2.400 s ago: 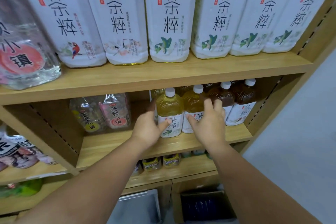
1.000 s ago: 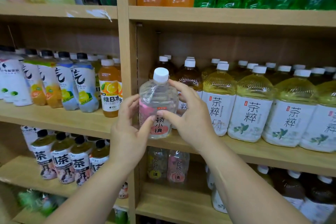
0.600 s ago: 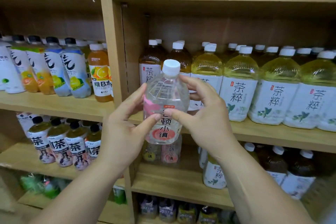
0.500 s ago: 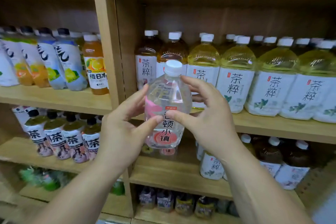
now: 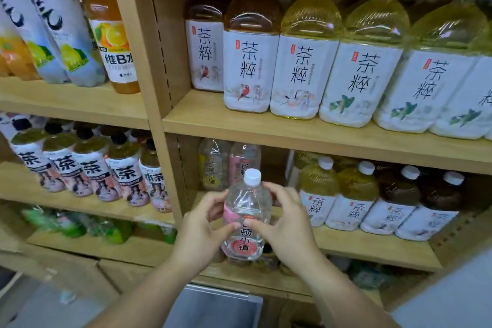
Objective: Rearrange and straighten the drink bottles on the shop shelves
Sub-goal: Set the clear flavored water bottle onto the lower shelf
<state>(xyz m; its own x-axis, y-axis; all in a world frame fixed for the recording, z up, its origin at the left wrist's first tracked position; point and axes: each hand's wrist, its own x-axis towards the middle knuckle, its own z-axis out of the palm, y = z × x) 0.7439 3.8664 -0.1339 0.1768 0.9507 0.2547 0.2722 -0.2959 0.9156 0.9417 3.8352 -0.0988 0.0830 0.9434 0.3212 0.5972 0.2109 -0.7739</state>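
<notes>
A clear bottle (image 5: pixel 247 217) with a white cap and a pink-red label is upright between both hands, in front of the lower shelf (image 5: pixel 372 246) of the right bay. My left hand (image 5: pixel 200 231) grips its left side and my right hand (image 5: pixel 286 224) grips its right side. Two similar clear bottles (image 5: pixel 229 165), one with a yellow label and one with pink, stand at the back left of that shelf. To the right on the same shelf are small tea bottles (image 5: pixel 354 202), yellow and dark.
Large tea bottles (image 5: pixel 303 48) with white labels line the shelf above. A wooden upright (image 5: pixel 151 82) divides the bays. The left bay holds orange and lemon drink bottles (image 5: pixel 66 29) above and black-capped tea bottles (image 5: pixel 87 168) below. A grey box (image 5: pixel 213 306) sits near the floor.
Both hands have carried the clear bottle down from the level of the large tea bottles to the front of the lower shelf. The view has tilted downward.
</notes>
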